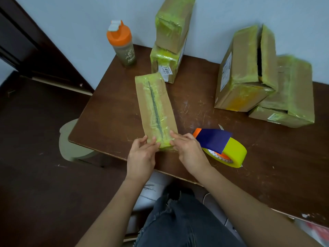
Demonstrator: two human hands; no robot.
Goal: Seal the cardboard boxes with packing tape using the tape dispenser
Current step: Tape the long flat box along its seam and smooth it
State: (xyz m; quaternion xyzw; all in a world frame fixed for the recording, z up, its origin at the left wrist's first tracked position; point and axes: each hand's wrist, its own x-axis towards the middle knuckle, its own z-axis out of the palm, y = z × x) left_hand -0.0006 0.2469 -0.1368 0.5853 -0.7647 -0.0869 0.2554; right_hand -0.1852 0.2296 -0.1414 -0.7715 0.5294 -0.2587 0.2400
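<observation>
A long narrow cardboard box [153,102] lies on the dark wooden table [110,111], with yellow tape along its centre seam. My left hand [142,155] and my right hand [187,150] press with fairly straight fingers on the taped near end of this box, one on each side of the seam. The tape dispenser [220,148], blue and orange with a yellow tape roll, lies on the table just right of my right hand, with no hand on it.
Two taped boxes [169,43] are stacked at the back by the wall. Two larger taped boxes [249,72] stand at the right, one with an open slit on top. An orange-capped bottle [122,45] stands at the back left. A stool [71,145] sits beside the table.
</observation>
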